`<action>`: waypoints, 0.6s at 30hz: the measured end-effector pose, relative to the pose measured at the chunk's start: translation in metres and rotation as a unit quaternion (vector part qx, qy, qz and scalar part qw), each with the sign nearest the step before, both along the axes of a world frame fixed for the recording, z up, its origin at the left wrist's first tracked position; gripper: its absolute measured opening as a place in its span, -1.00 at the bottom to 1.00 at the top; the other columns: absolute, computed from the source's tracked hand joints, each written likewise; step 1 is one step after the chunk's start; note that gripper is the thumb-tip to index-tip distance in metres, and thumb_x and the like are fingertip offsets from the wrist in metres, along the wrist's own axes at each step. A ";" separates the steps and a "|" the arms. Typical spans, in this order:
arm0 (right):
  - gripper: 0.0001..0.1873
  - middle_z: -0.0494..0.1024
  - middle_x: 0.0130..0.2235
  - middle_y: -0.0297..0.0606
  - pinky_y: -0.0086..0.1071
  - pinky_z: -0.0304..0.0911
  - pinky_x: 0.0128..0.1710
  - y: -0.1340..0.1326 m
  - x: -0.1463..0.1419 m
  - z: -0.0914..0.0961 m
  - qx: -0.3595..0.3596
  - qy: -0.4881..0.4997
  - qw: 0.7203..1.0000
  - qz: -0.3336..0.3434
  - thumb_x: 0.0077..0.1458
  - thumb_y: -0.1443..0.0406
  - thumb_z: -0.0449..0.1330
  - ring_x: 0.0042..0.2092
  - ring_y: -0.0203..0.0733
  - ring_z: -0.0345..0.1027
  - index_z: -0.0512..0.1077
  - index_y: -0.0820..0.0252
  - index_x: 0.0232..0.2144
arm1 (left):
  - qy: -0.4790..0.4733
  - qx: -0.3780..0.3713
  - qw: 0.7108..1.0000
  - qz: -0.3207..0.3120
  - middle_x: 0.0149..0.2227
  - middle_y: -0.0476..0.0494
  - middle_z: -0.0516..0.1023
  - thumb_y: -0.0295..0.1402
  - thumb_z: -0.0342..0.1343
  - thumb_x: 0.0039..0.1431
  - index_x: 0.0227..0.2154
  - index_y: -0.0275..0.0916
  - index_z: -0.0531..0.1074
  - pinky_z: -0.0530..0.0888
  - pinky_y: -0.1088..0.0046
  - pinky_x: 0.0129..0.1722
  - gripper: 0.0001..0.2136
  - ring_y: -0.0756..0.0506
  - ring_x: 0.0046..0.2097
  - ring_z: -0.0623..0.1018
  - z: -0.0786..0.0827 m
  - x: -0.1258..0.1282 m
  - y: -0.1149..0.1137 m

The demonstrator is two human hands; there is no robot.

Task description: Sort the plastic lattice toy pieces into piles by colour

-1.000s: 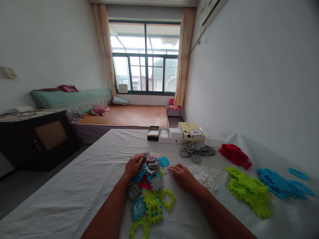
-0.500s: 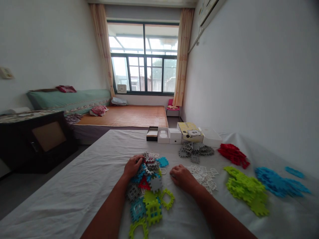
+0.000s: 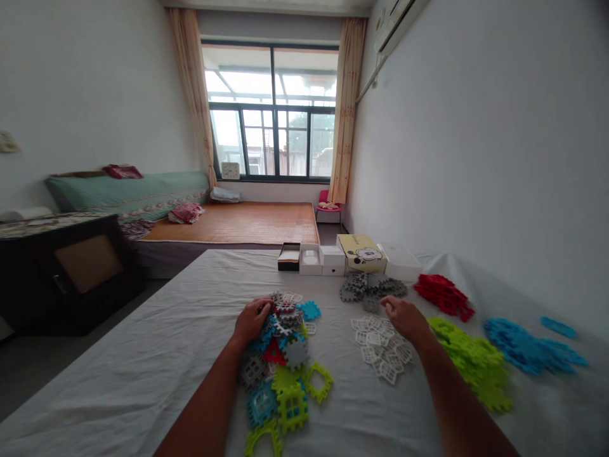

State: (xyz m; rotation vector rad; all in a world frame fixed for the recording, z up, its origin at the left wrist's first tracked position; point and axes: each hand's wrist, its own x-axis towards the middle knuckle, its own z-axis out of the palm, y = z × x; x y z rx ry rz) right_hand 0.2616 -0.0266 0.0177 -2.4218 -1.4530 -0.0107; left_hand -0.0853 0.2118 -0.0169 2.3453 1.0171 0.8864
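Observation:
My left hand [image 3: 253,318] rests at the left edge of a mixed heap of interlocking plastic building pieces [image 3: 297,353], its fingers curled in against them. Whatever lies under those fingers is hidden. The heap mixes grey, blue, red, white and lime-green toothed tiles, some with window openings. My right hand [image 3: 405,316] is over the cloth between a pile of white window-frame pieces [image 3: 380,349] and a pile of grey toothed tiles [image 3: 371,287]. Its fingers are drawn together beside a grey tile at that pile's front; whether they grip anything is unclear.
Red pieces [image 3: 443,296], lime-green pieces [image 3: 469,362] and blue pieces [image 3: 530,346] lie in separate piles to the right. Behind stand a yellow box [image 3: 361,252], small white boxes [image 3: 333,260] and a black-edged box [image 3: 289,256]. A white cloth [image 3: 181,317] covers the table.
My right hand has moved right and away from me, from beside the mixed heap to the front of the grey pile, uncovering the white pieces. My left hand stays put.

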 end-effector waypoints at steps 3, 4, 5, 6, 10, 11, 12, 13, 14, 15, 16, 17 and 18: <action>-0.58 0.54 -0.26 -0.11 -0.31 0.13 -0.17 -0.003 0.011 -0.010 -0.056 -0.029 0.997 -0.046 0.18 0.22 -0.18 -0.19 -0.13 0.38 0.46 0.18 -0.30 | 0.001 0.001 1.000 0.000 -0.13 -0.06 0.53 -0.17 -0.11 0.10 -0.27 -0.14 0.51 0.33 0.38 0.00 -0.68 -0.09 -0.05 0.46 -0.001 0.000 0.001; -0.57 0.54 -0.28 -0.10 -0.31 0.14 -0.19 -0.004 0.010 -0.013 -0.068 -0.029 0.996 -0.042 0.18 0.17 -0.18 -0.20 -0.12 0.38 0.46 0.18 -0.35 | 0.000 0.002 1.000 0.000 -0.12 -0.06 0.53 -0.17 -0.11 0.10 -0.27 -0.15 0.51 0.33 0.38 0.00 -0.68 -0.09 -0.05 0.46 -0.002 0.000 0.002; -0.54 0.54 -0.29 -0.11 -0.31 0.14 -0.21 -0.003 0.006 -0.014 -0.075 -0.025 0.996 -0.032 0.18 0.13 -0.18 -0.21 -0.11 0.38 0.46 0.17 -0.38 | -0.001 0.002 1.000 0.000 -0.12 -0.07 0.53 -0.17 -0.11 0.10 -0.27 -0.15 0.51 0.32 0.38 0.01 -0.68 -0.10 -0.05 0.46 -0.002 0.000 0.002; -0.51 0.55 -0.31 -0.12 -0.32 0.15 -0.24 -0.002 0.001 -0.014 -0.077 -0.021 0.997 -0.021 0.18 0.09 -0.19 -0.23 -0.11 0.39 0.47 0.15 -0.41 | -0.002 0.001 1.000 -0.001 -0.12 -0.08 0.53 -0.18 -0.11 0.10 -0.27 -0.16 0.51 0.32 0.37 0.01 -0.68 -0.10 -0.05 0.46 -0.003 0.000 0.002; -0.52 0.54 -0.33 -0.12 -0.30 0.18 -0.28 0.008 -0.034 -0.007 -0.049 -0.056 0.997 -0.003 0.19 0.08 -0.18 -0.23 -0.09 0.38 0.47 0.13 -0.41 | -0.003 -0.009 1.000 -0.003 -0.10 -0.07 0.52 -0.20 -0.11 0.11 -0.26 -0.15 0.50 0.31 0.37 0.02 -0.69 -0.09 -0.03 0.45 -0.002 0.000 0.001; -0.57 0.54 -0.30 -0.12 -0.30 0.18 -0.24 0.013 -0.047 -0.005 -0.019 -0.067 0.997 0.015 0.19 0.12 -0.15 -0.20 -0.10 0.36 0.47 0.13 -0.37 | -0.004 -0.011 1.000 0.000 -0.10 -0.06 0.52 -0.20 -0.11 0.11 -0.27 -0.14 0.50 0.31 0.37 0.02 -0.70 -0.09 -0.03 0.45 -0.002 0.000 0.000; -0.61 0.53 -0.26 -0.13 -0.32 0.18 -0.19 0.017 -0.062 -0.004 0.015 -0.070 0.996 0.048 0.20 0.16 -0.14 -0.16 -0.12 0.34 0.46 0.14 -0.32 | -0.005 -0.013 1.000 0.001 -0.10 -0.05 0.51 -0.20 -0.10 0.11 -0.27 -0.13 0.50 0.31 0.37 0.02 -0.70 -0.09 -0.03 0.44 -0.002 0.000 0.000; -0.64 0.52 -0.21 -0.16 -0.34 0.16 -0.13 0.022 -0.077 -0.004 0.044 -0.061 0.992 0.097 0.20 0.21 -0.13 -0.12 -0.16 0.32 0.45 0.14 -0.25 | -0.004 -0.013 1.000 0.004 -0.10 -0.05 0.51 -0.20 -0.10 0.11 -0.27 -0.13 0.50 0.31 0.36 0.02 -0.70 -0.09 -0.03 0.44 -0.002 0.000 0.000; -0.65 0.51 -0.16 -0.18 -0.37 0.14 -0.09 0.027 -0.093 -0.005 0.063 -0.045 0.985 0.155 0.21 0.24 -0.13 -0.08 -0.19 0.29 0.43 0.14 -0.18 | -0.003 -0.013 1.000 0.005 -0.10 -0.05 0.51 -0.20 -0.10 0.11 -0.27 -0.13 0.50 0.31 0.36 0.02 -0.70 -0.09 -0.03 0.45 -0.002 0.000 0.000; -0.65 0.50 -0.12 -0.21 -0.38 0.12 -0.05 0.032 -0.107 -0.006 0.068 -0.026 0.975 0.210 0.21 0.25 -0.13 -0.04 -0.21 0.26 0.39 0.13 -0.11 | -0.002 -0.011 1.000 0.006 -0.10 -0.05 0.51 -0.20 -0.10 0.11 -0.27 -0.13 0.50 0.32 0.36 0.02 -0.70 -0.09 -0.04 0.45 -0.002 0.000 0.000; -0.65 0.48 -0.07 -0.23 -0.38 0.11 -0.03 0.036 -0.121 -0.008 0.063 -0.012 0.965 0.255 0.21 0.26 -0.11 0.00 -0.21 0.22 0.34 0.11 -0.04 | -0.001 -0.008 1.000 0.006 -0.10 -0.05 0.52 -0.20 -0.10 0.11 -0.27 -0.13 0.50 0.32 0.37 0.02 -0.70 -0.09 -0.03 0.45 -0.003 0.000 0.001; -0.63 0.45 -0.04 -0.23 -0.35 0.09 -0.01 0.039 -0.132 -0.009 0.052 -0.007 0.957 0.285 0.20 0.26 -0.09 0.04 -0.19 0.19 0.29 0.10 0.02 | 0.000 -0.005 1.000 0.005 -0.10 -0.05 0.52 -0.20 -0.10 0.11 -0.27 -0.13 0.51 0.32 0.38 0.02 -0.70 -0.09 -0.03 0.45 -0.004 0.000 0.001; -0.61 0.43 -0.01 -0.22 -0.32 0.08 0.00 0.041 -0.141 -0.011 0.039 -0.009 0.953 0.301 0.19 0.26 -0.07 0.07 -0.17 0.15 0.25 0.09 0.06 | 0.001 -0.003 1.000 0.004 -0.11 -0.05 0.52 -0.20 -0.10 0.12 -0.27 -0.13 0.51 0.32 0.38 0.02 -0.70 -0.09 -0.03 0.45 -0.005 0.000 0.002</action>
